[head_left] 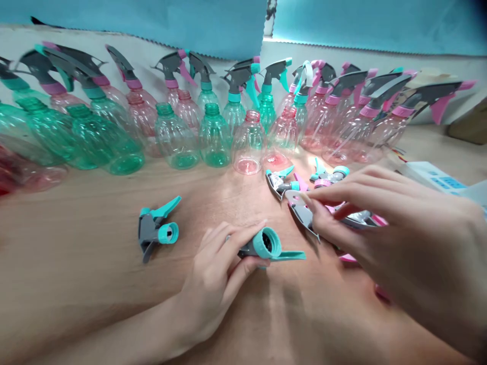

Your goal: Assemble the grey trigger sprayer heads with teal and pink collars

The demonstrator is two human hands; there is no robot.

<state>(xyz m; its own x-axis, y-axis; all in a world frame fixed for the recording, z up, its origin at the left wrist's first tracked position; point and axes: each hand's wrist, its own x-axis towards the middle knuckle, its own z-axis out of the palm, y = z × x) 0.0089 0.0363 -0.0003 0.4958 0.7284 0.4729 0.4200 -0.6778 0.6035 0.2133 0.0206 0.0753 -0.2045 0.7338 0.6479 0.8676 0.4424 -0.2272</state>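
My left hand (220, 274) is closed around a grey and turquoise spray trigger head (268, 243), whose round threaded collar faces up toward me and whose turquoise lever points right. Between the thumb and forefinger of my right hand (380, 218) is a small whitish, translucent washer (295, 197) with a hole in it. The washer is held apart from the collar, above and to its right. Another turquoise and grey trigger head (158, 228) lies on the wooden table to the left of my hands. Behind and under my right hand lies a pile of trigger heads (304, 218), partly hidden.
Along the back stand several green bottles (215, 134) and pink bottles (249, 142), some with open necks. Others carry spray heads (239, 76). A white and blue box (433, 175) sits at the right. Blue cloth (152, 25) hangs over the back wall.
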